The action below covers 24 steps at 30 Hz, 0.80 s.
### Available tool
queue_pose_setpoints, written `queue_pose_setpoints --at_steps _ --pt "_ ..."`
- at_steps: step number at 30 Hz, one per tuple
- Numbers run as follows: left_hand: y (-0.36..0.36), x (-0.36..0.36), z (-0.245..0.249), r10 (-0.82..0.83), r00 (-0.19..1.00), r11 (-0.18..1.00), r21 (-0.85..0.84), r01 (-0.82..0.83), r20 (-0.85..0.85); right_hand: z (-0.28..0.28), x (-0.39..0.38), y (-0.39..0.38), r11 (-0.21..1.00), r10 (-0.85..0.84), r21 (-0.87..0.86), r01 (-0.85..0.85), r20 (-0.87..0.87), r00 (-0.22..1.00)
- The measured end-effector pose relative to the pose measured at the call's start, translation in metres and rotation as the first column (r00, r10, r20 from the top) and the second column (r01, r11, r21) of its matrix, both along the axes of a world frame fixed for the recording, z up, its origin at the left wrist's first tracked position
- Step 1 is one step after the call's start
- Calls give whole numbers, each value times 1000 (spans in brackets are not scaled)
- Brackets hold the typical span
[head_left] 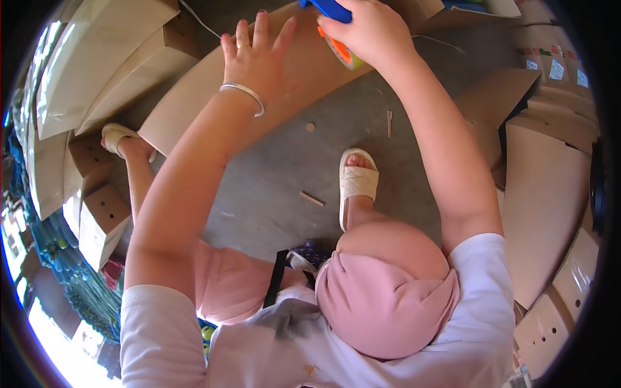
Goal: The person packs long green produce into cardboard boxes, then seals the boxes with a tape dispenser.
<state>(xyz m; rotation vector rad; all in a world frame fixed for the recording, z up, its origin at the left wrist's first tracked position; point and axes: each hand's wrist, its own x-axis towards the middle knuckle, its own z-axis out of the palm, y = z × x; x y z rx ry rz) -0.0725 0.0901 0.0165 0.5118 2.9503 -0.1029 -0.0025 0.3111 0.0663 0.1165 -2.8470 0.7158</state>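
Note:
My left hand [255,61] lies with its fingers spread over a brown cardboard piece [194,97], near the top of the head view. A ring and a silver bangle [244,95] are on that hand and wrist. To the right, my right hand [369,29] is closed around a blue tape dispenser [330,9]. An orange and yellow-green roll [341,52] shows just below the blue part, at the right end of the cardboard. The far end of the dispenser is cut off by the frame's top edge.
Cardboard boxes stand at the left [107,210] and right [543,194]. My sandalled feet [359,174] are on the grey floor [278,187], where small scraps lie. Blue-green netting [81,278] hangs at the lower left. A thin cord passes behind the cardboard.

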Motion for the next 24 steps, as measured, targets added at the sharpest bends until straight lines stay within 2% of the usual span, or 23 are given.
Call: queue_pose_setpoints --at_steps 1,2,3,5,7,9,10,11,12,14,17,19,21,23,24 --pt "3 3 1 -5 999 984 -179 -4 -48 3 -3 -2 1000 -14 -2 14 -3 1000" --pt "-5 -8 -8 7 1000 986 -166 -7 -4 4 -29 -6 1000 -5 -9 6 140 990" --pt "-9 -17 -11 4 1000 987 -162 -5 -8 -10 -49 -9 1000 -8 -4 9 136 991" --pt "-17 -33 -13 22 999 994 -108 -17 45 -45 -69 -11 992 121 -32 -124 -92 988" --pt "-27 -43 -17 12 998 998 -67 -7 67 -55 -14 6 999 50 4 -51 77 996" --pt "-33 -56 -25 -6 998 1000 1 6 68 -99 44 34 998 53 -37 -52 31 998" --pt "-31 -60 -22 25 994 1000 -13 -24 109 -117 64 44 998 46 -48 -41 94 994" --pt "-33 -63 -26 16 993 1000 -15 -15 113 -127 76 49 998 38 -61 -29 160 986" --pt "-37 -67 -29 7 994 1000 22 -9 107 -131 71 48 1000 18 1 -19 188 982" --pt "-47 -79 -38 -26 995 996 87 18 96 -135 71 47 996 13 -94 3 170 985" --pt "-45 -85 -35 6 988 997 79 -19 157 -151 89 55 994 8 -109 9 159 987" --pt "-46 -84 -36 0 988 998 64 -10 154 -157 97 56 994 0 -105 23 213 977" --pt "-44 -85 -35 4 989 998 58 -13 149 -164 75 53 997 -1 -80 21 241 971" --pt "-43 -85 -34 8 986 999 31 -13 166 -154 34 35 998 -31 54 12 367 930" --pt "-44 -85 -35 -6 989 999 46 -1 150 -148 14 29 998 -23 56 -1 414 910"
